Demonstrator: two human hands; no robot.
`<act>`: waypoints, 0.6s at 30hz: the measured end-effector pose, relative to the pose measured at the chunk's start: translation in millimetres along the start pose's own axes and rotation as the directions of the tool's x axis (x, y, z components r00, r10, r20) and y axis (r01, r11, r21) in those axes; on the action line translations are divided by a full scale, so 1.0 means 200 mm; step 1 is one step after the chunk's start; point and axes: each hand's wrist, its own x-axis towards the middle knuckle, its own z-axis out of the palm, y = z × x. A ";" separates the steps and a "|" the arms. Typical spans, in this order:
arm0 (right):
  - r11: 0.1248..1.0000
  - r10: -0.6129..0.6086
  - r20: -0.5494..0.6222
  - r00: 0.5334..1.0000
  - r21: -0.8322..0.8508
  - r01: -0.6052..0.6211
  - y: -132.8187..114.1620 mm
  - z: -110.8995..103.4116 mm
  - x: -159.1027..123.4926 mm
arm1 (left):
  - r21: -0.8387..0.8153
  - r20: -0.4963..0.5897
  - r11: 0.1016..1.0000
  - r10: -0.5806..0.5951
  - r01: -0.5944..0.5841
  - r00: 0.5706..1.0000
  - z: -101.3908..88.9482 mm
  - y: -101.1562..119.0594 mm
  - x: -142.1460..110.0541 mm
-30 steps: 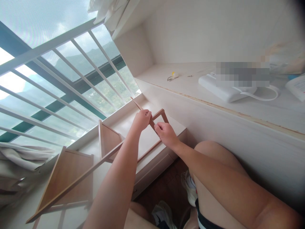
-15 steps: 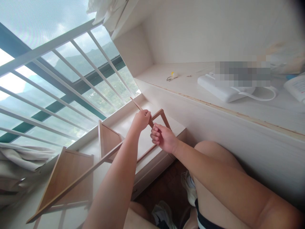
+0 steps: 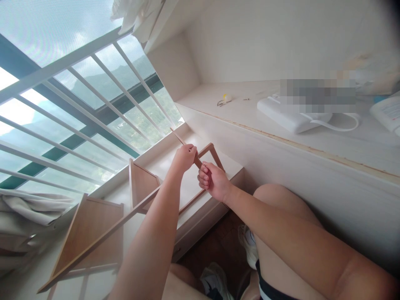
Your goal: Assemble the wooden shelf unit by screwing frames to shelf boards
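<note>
A brown wooden shelf frame (image 3: 106,238), with slats and two flat panels, lies tilted across the white ledge. My left hand (image 3: 185,159) is wrapped round one of its bars near the far end, beside a squared end piece (image 3: 216,156). Against the same bar, just nearer to me, my right hand (image 3: 215,180) is closed, thumb pressed to curled fingers. Whatever it pinches is too small or hidden to make out. One wooden panel (image 3: 143,187) stands up from the frame to the left of my left forearm.
On the shelf (image 3: 206,92) at right lie small metal pieces with a yellow-and-white item (image 3: 225,99), and a tiny screw-like piece (image 3: 246,99). A white device with a cable (image 3: 293,118) sits farther right. A white window railing (image 3: 93,56) borders the ledge; a curtain (image 3: 31,206) hangs at left.
My right hand has turned over at the bar, so its curled fingers now show, and has shifted slightly down. My left hand keeps its hold. The view has shifted very slightly.
</note>
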 end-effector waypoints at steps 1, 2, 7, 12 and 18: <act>1.000 -0.008 -0.006 1.000 -0.013 0.008 0.00 0.00 0.00 | -0.001 0.001 1.000 0.001 -0.001 1.000 0.00 0.00 0.00; 1.000 -0.013 -0.010 1.000 -0.019 0.013 0.00 -0.01 0.00 | -0.001 0.002 1.000 0.004 -0.004 1.000 0.00 -0.01 0.00; 0.998 -0.028 -0.006 1.000 -0.048 0.027 0.00 0.00 -0.01 | 0.018 -0.007 1.000 0.020 -0.020 1.000 0.01 -0.02 0.01; 0.926 -0.196 -0.106 0.975 -0.346 0.149 0.02 -0.03 0.01 | 0.019 0.004 0.999 0.029 -0.029 1.000 0.00 -0.02 0.01; 0.620 -0.399 -0.053 0.915 -0.751 0.227 -0.02 -0.05 0.02 | 0.028 -0.001 1.000 0.013 -0.013 1.000 0.01 -0.02 0.01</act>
